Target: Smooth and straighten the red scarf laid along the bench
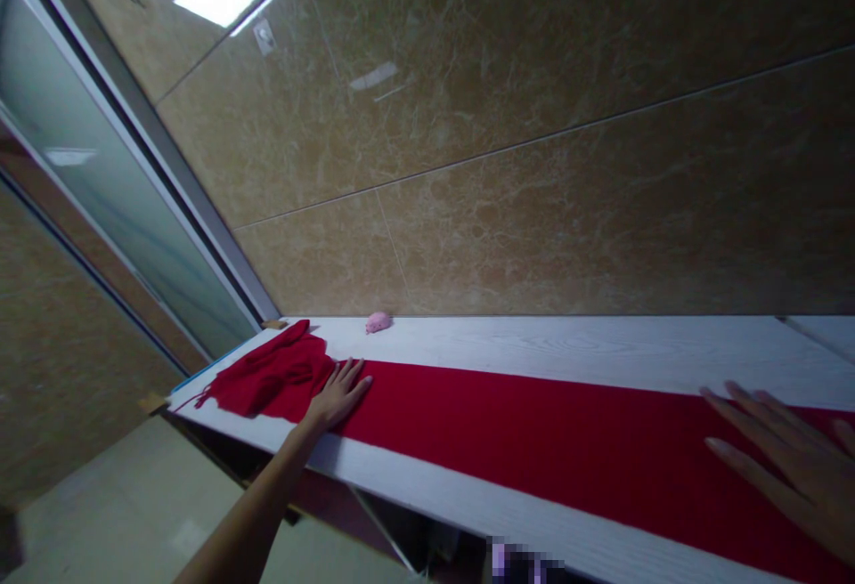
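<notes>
The red cloth (521, 428) lies along the white table (554, 348), bunched at eight o'clock. At seven, the left hand (339, 395) rests open on it; at four, the right hand (788, 468) spreads above, contact unclear.

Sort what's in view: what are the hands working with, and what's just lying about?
In use:
red fabric, under the left hand and spread towards the right hand
white table beneath it

Just lying about:
small pink object near the wall

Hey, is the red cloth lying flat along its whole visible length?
No, the red cloth lies bunched in folds at the end beside the left hand.
</notes>
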Demonstrator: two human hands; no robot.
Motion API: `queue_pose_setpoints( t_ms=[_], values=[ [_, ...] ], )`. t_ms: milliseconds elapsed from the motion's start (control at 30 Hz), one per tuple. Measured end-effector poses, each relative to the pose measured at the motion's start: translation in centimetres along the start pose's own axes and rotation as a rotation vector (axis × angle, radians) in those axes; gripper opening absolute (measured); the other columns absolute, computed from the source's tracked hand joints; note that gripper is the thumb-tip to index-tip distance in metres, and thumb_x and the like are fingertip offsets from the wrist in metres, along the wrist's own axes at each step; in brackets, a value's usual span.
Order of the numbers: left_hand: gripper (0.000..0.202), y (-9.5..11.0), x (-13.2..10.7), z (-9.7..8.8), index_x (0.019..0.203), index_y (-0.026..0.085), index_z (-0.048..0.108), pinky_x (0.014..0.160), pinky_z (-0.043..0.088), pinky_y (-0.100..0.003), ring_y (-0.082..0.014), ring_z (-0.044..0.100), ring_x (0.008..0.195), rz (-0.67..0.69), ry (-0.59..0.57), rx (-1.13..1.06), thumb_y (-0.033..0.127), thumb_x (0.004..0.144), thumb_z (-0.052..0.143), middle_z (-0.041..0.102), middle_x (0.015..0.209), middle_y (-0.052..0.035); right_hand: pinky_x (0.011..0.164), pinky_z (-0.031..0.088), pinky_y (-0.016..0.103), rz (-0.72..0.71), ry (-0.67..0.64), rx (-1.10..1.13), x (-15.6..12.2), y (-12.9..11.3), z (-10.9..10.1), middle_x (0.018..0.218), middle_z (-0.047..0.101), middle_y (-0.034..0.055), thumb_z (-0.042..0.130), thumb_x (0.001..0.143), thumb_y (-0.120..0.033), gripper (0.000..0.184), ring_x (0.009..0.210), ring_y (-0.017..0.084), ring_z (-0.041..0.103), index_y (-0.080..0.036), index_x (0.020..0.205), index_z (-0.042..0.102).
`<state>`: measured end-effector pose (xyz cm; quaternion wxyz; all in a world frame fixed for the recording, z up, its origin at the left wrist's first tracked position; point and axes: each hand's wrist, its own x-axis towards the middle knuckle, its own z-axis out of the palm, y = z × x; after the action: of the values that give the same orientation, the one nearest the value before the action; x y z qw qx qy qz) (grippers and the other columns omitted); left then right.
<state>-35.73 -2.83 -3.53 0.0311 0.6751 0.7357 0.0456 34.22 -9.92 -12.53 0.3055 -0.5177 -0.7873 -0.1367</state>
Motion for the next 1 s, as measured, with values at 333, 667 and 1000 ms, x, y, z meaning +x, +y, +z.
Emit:
queue_pose_setpoints(
  t_ms=[333, 667, 1000],
  values=[
    [0.053, -1.5, 0.5, 0.5, 0.143, 0.024, 0.056, 0.124, 0.021, -0.053, -0.0303, 0.019, 0.154, 0.266, 0.032, 0.115, 0.040, 0.096, 0.036, 0.037, 0.161, -0.0055, 0.116, 0.029, 0.066, 0.251, -0.317, -0.187, 2.5, -3.8, -2.7, 0.157, 0.041, 0.0091, 0.026, 0.092, -0.058, 0.073, 0.147, 0.034, 0.034, -0.020, 0.149, 0.050],
    [0.052, -3.2, 1.3, 1.3, 0.139, 0.024, 0.060, 0.120, 0.029, -0.054, -0.0311, 0.032, 0.149, 0.396, 0.111, 0.249, 0.035, 0.095, 0.034, 0.046, 0.156, -0.0080, 0.118, 0.029, 0.061, 0.255, -0.294, -0.176, 3.1, -4.8, -3.5, 0.156, 0.042, 0.0124, 0.029, 0.093, -0.059, 0.072, 0.146, 0.033, 0.036, -0.017, 0.146, 0.053],
    [0.053, -3.5, 1.6, 1.1, 0.139, 0.023, 0.061, 0.119, 0.029, -0.054, -0.0330, 0.032, 0.149, 0.406, 0.081, 0.309, 0.031, 0.095, 0.033, 0.045, 0.156, -0.0104, 0.121, 0.024, 0.058, 0.288, -0.390, -0.149, 3.6, -5.5, -4.5, 0.159, 0.037, 0.0099, 0.029, 0.096, -0.058, 0.070, 0.149, 0.031, 0.030, -0.021, 0.152, 0.046]
  ],
)
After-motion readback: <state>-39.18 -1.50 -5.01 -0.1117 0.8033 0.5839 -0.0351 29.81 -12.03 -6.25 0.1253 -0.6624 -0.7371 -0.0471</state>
